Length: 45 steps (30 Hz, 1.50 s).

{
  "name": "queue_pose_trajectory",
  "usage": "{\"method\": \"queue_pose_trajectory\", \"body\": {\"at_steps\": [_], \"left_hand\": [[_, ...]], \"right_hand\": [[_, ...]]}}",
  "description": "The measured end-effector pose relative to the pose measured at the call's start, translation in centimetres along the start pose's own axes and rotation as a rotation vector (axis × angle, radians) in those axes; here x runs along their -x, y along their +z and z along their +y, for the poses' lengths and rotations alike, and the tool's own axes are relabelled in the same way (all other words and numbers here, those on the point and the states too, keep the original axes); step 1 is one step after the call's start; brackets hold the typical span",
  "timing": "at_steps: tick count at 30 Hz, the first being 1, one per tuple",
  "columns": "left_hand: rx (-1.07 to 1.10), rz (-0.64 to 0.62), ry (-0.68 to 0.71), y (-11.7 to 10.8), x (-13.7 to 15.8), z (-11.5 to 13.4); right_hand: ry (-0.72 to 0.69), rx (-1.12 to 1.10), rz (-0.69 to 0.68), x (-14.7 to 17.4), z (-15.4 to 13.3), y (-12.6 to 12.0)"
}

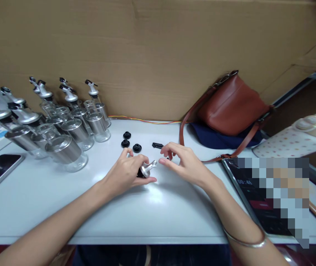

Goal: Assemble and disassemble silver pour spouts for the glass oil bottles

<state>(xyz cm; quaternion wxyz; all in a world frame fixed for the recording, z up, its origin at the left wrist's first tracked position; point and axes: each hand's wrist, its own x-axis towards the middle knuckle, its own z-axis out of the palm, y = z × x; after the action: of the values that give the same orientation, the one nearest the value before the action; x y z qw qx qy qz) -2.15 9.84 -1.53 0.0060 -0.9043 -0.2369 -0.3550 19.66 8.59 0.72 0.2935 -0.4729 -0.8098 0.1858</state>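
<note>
My left hand (pixel 128 168) grips a silver pour spout (pixel 147 169) with a black base, its narrow tip pointing up and to the right. Just right of that tip, my right hand (pixel 188 162) is held over the table with thumb and fingers apart. Small black clip-like pieces (pixel 157 145) lie by its fingertips, and another small dark bit there is partly hidden by the fingers. Beyond my left hand lie three round black stoppers (pixel 137 148). To the left stand several glass bottles (pixel 66 149) with steel bands, some topped with silver spouts and black flip caps.
A phone (pixel 1 170) lies at the left edge. On the right are a brown leather bag (pixel 231 105) on dark blue cloth, its strap (pixel 182 133), a spotted tumbler (pixel 293 138) and a tablet (pixel 253 199) showing a timer. Cardboard (pixel 152 62) walls the back.
</note>
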Motion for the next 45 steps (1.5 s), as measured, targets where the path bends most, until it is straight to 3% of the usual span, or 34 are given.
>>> {"method": "queue_pose_trajectory", "body": {"at_steps": [3,6,11,19,26,33,37,42,45], "left_hand": [[0.074,-0.014,-0.064,0.2,0.3,-0.1],[0.126,0.002,-0.053,0.4,0.4,-0.1],[0.134,0.098,0.012,-0.1,-0.1,-0.1],[-0.097,0.182,0.208,-0.9,-0.6,-0.5],[-0.127,0.218,0.257,-0.7,-0.5,-0.4],[-0.225,0.128,0.200,-1.2,-0.7,-0.1],[-0.262,0.139,0.186,-1.6,-0.9,-0.2],[-0.198,0.126,0.115,-1.5,-1.0,-0.3],[-0.088,0.109,0.027,-1.3,-0.9,-0.2]], "right_hand": [[-0.130,-0.098,-0.058,0.2,-1.8,0.7],[-0.140,-0.096,-0.122,0.5,-2.7,1.2],[0.057,-0.182,-0.130,0.8,-2.6,0.9],[0.341,-0.923,-0.372,0.4,-2.8,1.0],[0.503,-1.192,-0.503,0.7,-2.8,0.9],[0.463,-1.311,-0.448,0.7,-3.2,1.7],[0.430,-1.297,-0.390,0.7,-3.5,2.5],[0.337,-1.116,-0.285,0.8,-3.8,2.6],[0.200,-0.771,-0.154,1.0,-4.0,2.3]]}}
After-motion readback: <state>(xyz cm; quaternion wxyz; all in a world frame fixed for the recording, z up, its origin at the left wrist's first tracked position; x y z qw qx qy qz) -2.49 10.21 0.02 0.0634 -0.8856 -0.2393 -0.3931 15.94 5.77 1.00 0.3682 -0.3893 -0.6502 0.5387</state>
